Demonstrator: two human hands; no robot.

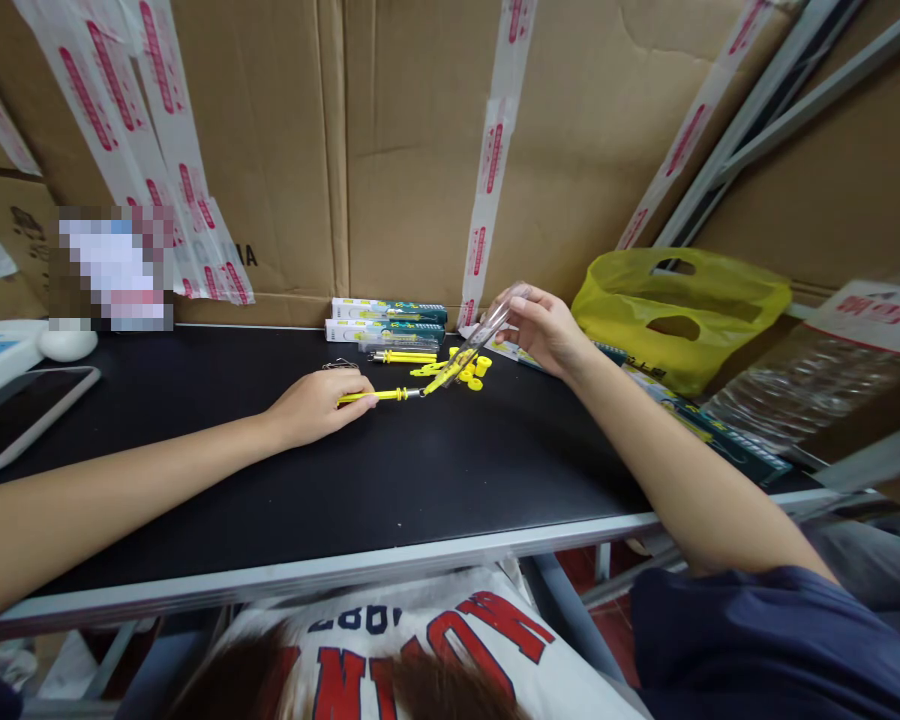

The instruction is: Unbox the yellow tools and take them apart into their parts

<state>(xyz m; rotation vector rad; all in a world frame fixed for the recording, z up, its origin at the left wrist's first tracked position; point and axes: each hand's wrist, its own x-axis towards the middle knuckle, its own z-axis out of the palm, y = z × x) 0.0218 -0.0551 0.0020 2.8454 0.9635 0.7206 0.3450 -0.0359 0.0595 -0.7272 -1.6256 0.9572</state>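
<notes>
My left hand (316, 408) is closed around a thin yellow rod (386, 396) with a silvery metal end that points right. Raised on the right, my right hand (547, 332) pinches the upper end of a clear plastic tube (487, 325), which slopes down to the left. A yellow piece (441, 380) shows at the tube's lower end, close to the rod's metal end; whether they touch I cannot tell. Behind and beside it lie several small yellow caps or rings (481, 366). More yellow rods (406, 357) lie just behind my left hand.
Two slim printed boxes (386, 330) are stacked at the back of the black table (330, 510). On the right are a yellow plastic bag (675, 310), more printed boxes (727, 440) and a large clear bottle (795, 370). A phone (26, 420) lies at the left.
</notes>
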